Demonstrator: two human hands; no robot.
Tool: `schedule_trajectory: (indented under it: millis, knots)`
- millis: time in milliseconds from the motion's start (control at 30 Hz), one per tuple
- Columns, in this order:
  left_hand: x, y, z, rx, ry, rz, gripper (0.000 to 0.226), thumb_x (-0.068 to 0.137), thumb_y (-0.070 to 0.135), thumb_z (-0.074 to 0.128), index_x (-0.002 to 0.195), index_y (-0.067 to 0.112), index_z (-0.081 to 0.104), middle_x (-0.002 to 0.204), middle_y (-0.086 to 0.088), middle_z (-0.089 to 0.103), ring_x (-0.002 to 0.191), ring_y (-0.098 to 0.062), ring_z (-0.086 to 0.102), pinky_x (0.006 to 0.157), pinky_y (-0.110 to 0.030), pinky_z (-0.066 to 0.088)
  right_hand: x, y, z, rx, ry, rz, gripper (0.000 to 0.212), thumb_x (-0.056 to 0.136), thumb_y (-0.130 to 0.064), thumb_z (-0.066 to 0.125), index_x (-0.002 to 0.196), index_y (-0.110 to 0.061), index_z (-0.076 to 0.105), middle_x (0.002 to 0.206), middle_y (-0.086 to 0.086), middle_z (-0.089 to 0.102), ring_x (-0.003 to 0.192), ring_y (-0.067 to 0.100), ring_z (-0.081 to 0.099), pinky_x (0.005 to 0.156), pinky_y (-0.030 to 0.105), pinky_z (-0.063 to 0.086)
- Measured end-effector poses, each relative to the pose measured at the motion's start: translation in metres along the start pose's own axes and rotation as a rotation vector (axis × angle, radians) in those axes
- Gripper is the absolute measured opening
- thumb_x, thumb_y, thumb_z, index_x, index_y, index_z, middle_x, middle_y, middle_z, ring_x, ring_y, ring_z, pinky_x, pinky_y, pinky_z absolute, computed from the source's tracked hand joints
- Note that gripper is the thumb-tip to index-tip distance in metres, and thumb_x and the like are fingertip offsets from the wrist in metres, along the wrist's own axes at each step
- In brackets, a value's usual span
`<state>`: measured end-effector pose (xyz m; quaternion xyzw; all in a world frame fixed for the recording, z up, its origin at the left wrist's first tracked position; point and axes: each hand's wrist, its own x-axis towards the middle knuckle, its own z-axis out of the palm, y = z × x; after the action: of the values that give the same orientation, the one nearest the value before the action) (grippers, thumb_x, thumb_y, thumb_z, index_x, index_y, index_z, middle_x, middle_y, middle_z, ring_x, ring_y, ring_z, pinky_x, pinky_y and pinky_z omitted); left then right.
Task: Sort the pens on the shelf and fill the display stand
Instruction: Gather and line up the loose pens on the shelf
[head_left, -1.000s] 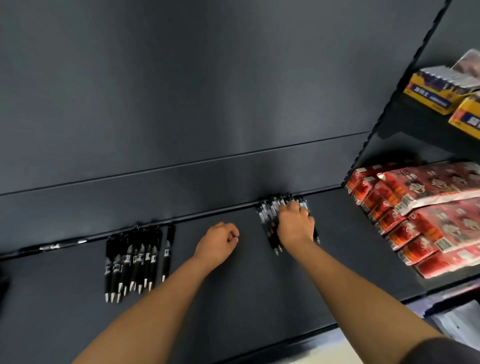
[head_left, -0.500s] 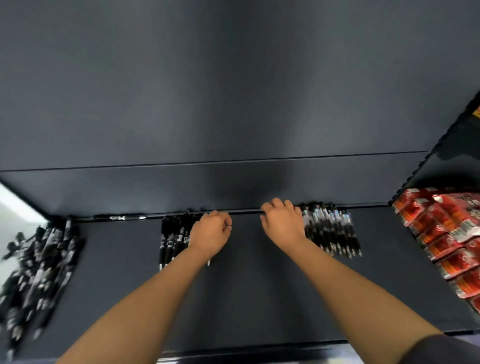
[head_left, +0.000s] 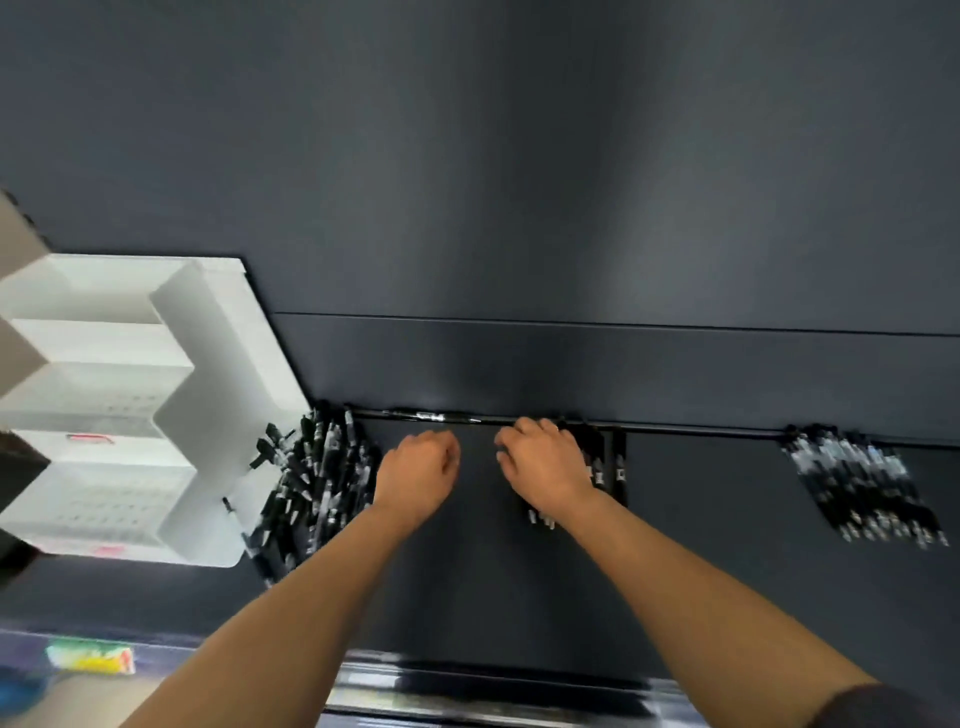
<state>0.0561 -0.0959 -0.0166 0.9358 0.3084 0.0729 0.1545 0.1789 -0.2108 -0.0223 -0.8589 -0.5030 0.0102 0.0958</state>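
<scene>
On the dark shelf (head_left: 701, 571), my right hand (head_left: 545, 470) rests with bent fingers on a short row of black pens (head_left: 618, 467) at the back middle, hiding most of them. My left hand (head_left: 418, 475) is just left of it, curled into a loose fist, with nothing visible in it. A loose pile of black pens (head_left: 317, 483) lies to the left, against the white tiered display stand (head_left: 130, 405), whose tiers look bare. A tidy row of black-and-clear pens (head_left: 862, 483) lies at the right. A single pen (head_left: 431, 416) lies along the back wall.
The shelf's front edge (head_left: 493, 686) runs below my forearms. At the lower left, beyond the shelf, lies a blurred green-yellow packet (head_left: 91, 657). The dark back panel (head_left: 519, 208) rises behind the pens.
The view has swung left, bringing the white stand and the loose pile into sight. My right hand left the right-hand row and now rests on the middle row; my left hand moved off it.
</scene>
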Motion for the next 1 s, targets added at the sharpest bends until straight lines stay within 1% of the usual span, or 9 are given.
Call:
schedule_trajectory:
  millis: [133,267,400,533,667,733,833,900,1000]
  knots:
    - [-0.009,-0.050,-0.013,-0.008,-0.003,-0.024,0.018,0.092,0.022,0.045,0.101,0.016,0.059,0.102,-0.004,0.061,0.101,-0.026,0.055,0.081,-0.038,0.047,0.012,-0.051,0.015,0.047,-0.099,-0.031,0.028,0.096,-0.031,0.044,0.119,-0.020,0.057,0.120,0.003,0.055,0.115,0.027,0.048,0.091,0.038,0.040]
    - [-0.020,-0.099,-0.023,-0.020,-0.030,-0.088,0.018,0.092,0.019,0.045,0.103,0.017,0.059,0.106,-0.004,0.060,0.102,-0.026,0.054,0.081,-0.037,0.048,0.025,-0.095,0.027,0.111,-0.282,-0.072,0.030,0.097,-0.031,0.044,0.123,-0.022,0.055,0.123,0.005,0.053,0.114,0.029,0.050,0.094,0.040,0.041]
    - [-0.030,-0.132,-0.028,-0.039,0.002,-0.193,0.023,0.089,0.015,0.047,0.107,0.020,0.060,0.108,-0.002,0.058,0.106,-0.025,0.052,0.086,-0.038,0.046,0.038,-0.125,0.035,0.218,-0.435,-0.069,0.025,0.096,-0.028,0.046,0.115,-0.022,0.060,0.118,0.005,0.058,0.107,0.028,0.056,0.088,0.037,0.047]
    - [-0.039,-0.149,-0.026,-0.099,0.004,-0.214,0.021,0.089,0.017,0.050,0.107,0.020,0.060,0.106,-0.002,0.055,0.106,-0.023,0.051,0.084,-0.035,0.046,0.046,-0.146,0.042,0.284,-0.558,-0.076,0.018,0.091,-0.024,0.049,0.095,-0.024,0.067,0.102,-0.002,0.064,0.082,0.020,0.062,0.082,0.036,0.053]
    - [-0.041,-0.156,-0.020,-0.084,-0.007,-0.164,0.021,0.089,0.025,0.054,0.109,0.021,0.059,0.108,-0.001,0.054,0.106,-0.022,0.050,0.084,-0.031,0.043,0.052,-0.153,0.044,0.279,-0.637,-0.057,0.024,0.091,-0.028,0.045,0.096,-0.032,0.068,0.103,-0.005,0.067,0.058,0.012,0.061,0.075,0.029,0.054]
    - [-0.040,-0.155,-0.016,-0.059,-0.013,-0.162,0.022,0.089,0.032,0.055,0.109,0.023,0.058,0.109,0.001,0.053,0.106,-0.022,0.049,0.085,-0.031,0.042,0.053,-0.152,0.045,0.267,-0.629,-0.034,0.020,0.091,-0.030,0.047,0.097,-0.030,0.066,0.103,-0.002,0.066,0.067,0.016,0.065,0.077,0.031,0.054]
    - [-0.038,-0.146,-0.010,-0.011,-0.031,-0.161,0.029,0.084,0.042,0.059,0.108,0.026,0.055,0.111,0.002,0.049,0.106,-0.021,0.047,0.088,-0.031,0.040,0.052,-0.146,0.046,0.196,-0.598,0.009,0.018,0.090,-0.034,0.056,0.102,-0.020,0.059,0.108,0.004,0.061,0.092,0.024,0.062,0.076,0.032,0.050]
    - [-0.036,-0.141,-0.006,0.043,-0.054,-0.147,0.035,0.081,0.044,0.061,0.111,0.028,0.052,0.114,0.003,0.045,0.109,-0.021,0.045,0.092,-0.034,0.039,0.050,-0.141,0.048,0.184,-0.575,0.057,0.017,0.088,-0.028,0.059,0.099,-0.018,0.052,0.111,0.007,0.059,0.096,0.027,0.060,0.071,0.031,0.046]
    - [-0.034,-0.135,-0.001,0.115,-0.066,-0.136,0.038,0.081,0.042,0.062,0.115,0.029,0.050,0.118,0.002,0.044,0.112,-0.022,0.042,0.094,-0.036,0.037,0.050,-0.136,0.049,0.265,-0.547,0.156,0.017,0.086,-0.014,0.057,0.098,-0.017,0.046,0.110,0.008,0.057,0.095,0.029,0.062,0.073,0.034,0.052]
